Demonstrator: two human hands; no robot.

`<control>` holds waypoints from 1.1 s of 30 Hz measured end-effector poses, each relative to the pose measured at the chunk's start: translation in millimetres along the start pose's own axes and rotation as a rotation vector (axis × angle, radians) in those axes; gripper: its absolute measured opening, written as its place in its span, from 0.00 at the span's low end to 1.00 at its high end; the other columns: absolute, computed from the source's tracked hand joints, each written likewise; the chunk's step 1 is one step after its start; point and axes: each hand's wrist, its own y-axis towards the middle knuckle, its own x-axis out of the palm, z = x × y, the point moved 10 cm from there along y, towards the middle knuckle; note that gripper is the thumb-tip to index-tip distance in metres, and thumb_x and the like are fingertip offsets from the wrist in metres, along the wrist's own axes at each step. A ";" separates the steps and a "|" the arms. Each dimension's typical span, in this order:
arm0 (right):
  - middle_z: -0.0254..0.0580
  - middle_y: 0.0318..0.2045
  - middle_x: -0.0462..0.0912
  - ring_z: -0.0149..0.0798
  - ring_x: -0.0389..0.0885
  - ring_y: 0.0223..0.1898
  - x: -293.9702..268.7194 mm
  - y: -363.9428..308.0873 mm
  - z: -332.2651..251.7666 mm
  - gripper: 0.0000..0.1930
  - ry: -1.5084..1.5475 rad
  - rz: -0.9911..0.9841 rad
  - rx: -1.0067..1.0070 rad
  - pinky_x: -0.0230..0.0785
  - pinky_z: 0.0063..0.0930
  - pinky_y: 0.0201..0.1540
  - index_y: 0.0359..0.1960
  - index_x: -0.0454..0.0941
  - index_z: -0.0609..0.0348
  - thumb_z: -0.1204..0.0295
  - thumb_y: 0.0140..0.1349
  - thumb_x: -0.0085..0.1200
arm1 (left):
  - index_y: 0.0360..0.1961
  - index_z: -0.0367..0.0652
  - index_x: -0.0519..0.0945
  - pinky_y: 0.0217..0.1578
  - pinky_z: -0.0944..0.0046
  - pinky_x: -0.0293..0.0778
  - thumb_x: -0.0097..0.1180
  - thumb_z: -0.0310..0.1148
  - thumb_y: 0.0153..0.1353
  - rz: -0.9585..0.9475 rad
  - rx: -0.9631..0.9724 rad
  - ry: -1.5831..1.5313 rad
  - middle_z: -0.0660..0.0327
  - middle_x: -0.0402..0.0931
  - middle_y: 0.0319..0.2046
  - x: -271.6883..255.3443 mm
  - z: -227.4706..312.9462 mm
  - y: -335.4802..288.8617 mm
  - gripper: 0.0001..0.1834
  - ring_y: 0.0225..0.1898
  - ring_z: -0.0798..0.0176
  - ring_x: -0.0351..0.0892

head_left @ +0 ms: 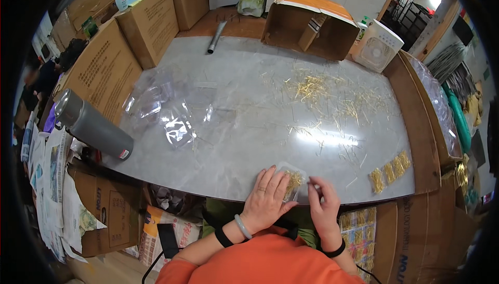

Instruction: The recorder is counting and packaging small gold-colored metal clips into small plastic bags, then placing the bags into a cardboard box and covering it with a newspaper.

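My left hand (266, 194) lies nearly flat at the near edge of the table, fingers stretched out over the left side of a small clear plastic bag (281, 168). Inside the bag is a bundle of thin gold wire pieces (295, 179), partly covered by those fingers. Just right of the bag, my right hand (323, 198) is closed, thumb and fingertips drawn together. Whatever it pinches, if anything, is too small to make out. Several similar gold bundles (389, 171) sit in a row to its right.
Loose gold wire pieces (312, 87) are heaped and scattered at the far right. Empty clear bags (176, 123) lie on the left, beside a grey bottle (99, 128). An open cardboard box (285, 28), a white fan (378, 46) and a metal tube (216, 38) stand or lie along the back.
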 end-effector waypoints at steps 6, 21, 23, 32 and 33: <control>0.41 0.38 0.85 0.26 0.76 0.23 14.7 1.4 1.2 0.13 0.175 -0.059 0.086 0.69 0.22 0.26 0.49 0.80 0.62 0.82 0.63 0.56 | 0.63 0.33 0.67 0.66 0.41 0.61 0.63 0.44 0.60 0.014 -0.006 -0.046 0.49 0.65 0.61 -3.6 -0.4 -1.0 0.36 0.65 0.42 0.62; 0.42 0.37 0.77 0.33 0.77 0.29 18.3 4.7 -9.2 0.08 0.049 -0.103 0.055 0.70 0.23 0.30 0.42 0.79 0.62 0.80 0.62 0.60 | 0.61 0.40 0.70 0.62 0.44 0.66 0.65 0.45 0.59 0.079 -0.006 -0.130 0.47 0.64 0.58 -10.7 -2.6 -3.7 0.33 0.62 0.40 0.64; 0.43 0.36 0.77 0.35 0.78 0.29 12.4 5.3 -8.7 0.07 0.032 -0.061 0.043 0.71 0.25 0.30 0.41 0.79 0.62 0.80 0.62 0.59 | 0.59 0.44 0.74 0.63 0.43 0.65 0.64 0.44 0.60 0.078 0.041 -0.106 0.49 0.64 0.58 -10.5 2.5 -1.8 0.29 0.61 0.42 0.64; 0.45 0.38 0.79 0.44 0.78 0.37 9.3 19.6 -10.9 0.08 -0.117 -0.039 0.004 0.73 0.31 0.40 0.43 0.81 0.61 0.79 0.62 0.59 | 0.50 0.49 0.81 0.64 0.42 0.64 0.63 0.42 0.60 0.077 0.085 -0.117 0.53 0.68 0.56 -5.4 2.5 -6.7 0.18 0.59 0.49 0.67; 0.45 0.39 0.79 0.46 0.78 0.40 9.2 24.6 -24.9 0.09 -0.147 -0.003 -0.111 0.72 0.33 0.43 0.44 0.81 0.61 0.79 0.62 0.59 | 0.50 0.48 0.81 0.64 0.42 0.64 0.64 0.41 0.60 0.062 0.094 -0.109 0.53 0.68 0.56 -3.6 2.0 -8.1 0.18 0.59 0.50 0.68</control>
